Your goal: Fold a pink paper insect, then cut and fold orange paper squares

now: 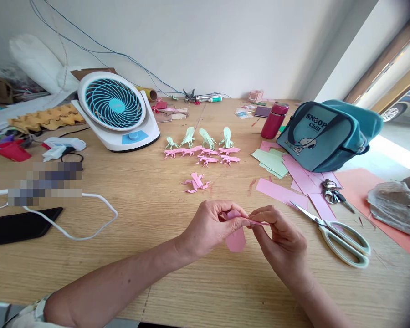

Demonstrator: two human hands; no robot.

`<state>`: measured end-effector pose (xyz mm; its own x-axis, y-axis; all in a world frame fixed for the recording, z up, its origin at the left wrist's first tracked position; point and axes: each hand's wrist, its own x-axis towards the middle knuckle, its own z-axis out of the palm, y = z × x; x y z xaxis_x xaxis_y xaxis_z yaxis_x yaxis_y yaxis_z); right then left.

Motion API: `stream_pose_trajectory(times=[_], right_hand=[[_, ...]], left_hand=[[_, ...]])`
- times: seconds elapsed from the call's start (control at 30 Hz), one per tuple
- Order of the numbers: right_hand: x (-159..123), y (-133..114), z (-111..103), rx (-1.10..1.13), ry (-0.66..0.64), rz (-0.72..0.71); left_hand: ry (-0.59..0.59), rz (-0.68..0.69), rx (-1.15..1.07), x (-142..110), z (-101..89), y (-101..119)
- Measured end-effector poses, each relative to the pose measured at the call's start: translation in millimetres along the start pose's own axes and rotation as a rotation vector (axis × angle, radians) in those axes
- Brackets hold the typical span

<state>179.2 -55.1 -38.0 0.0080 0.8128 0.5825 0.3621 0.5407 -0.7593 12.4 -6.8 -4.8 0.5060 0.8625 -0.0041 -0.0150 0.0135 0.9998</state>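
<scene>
You hold the pink paper piece (235,233) pinched between both hands just above the table (150,200), left hand (210,228) gripping its upper fold, right hand (282,234) clasping the thin tip pointing right, its long flap hanging toward you

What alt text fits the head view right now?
Left hand and right hand fold a pink paper above a wooden table. Scissors lie to the right; pink and green folded figures, a fan and a bag sit beyond.
</scene>
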Motion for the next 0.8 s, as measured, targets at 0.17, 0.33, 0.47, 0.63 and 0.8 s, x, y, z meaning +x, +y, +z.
stream_pose_trajectory(times=[0.17,0.33,0.47,0.63,0.8], right_hand=[[-2.4,2.1,-0.9,0.046,0.011,-0.042],[-3.3,1.4,-2.8,0.014,0.023,-0.081],[-3.7,-0.2,-3.6,0.000,0.011,-0.110],[-4.5,-0.4,-1.9,0.040,0.039,-0.071],[-1.5,-2.2,-1.4,0.022,0.033,-0.073]], left_hand=[[-0.017,-0.026,-0.036,0.1,-1.3,-1.2],[-0.045,-0.074,-0.148,1.0,-0.8,1.0],[-0.068,-0.118,-0.194,0.7,-0.4,4.5],[-0.069,-0.073,-0.176,-0.8,0.5,6.6],[-0.049,0.003,-0.111,-2.2,1.3,5.0]])
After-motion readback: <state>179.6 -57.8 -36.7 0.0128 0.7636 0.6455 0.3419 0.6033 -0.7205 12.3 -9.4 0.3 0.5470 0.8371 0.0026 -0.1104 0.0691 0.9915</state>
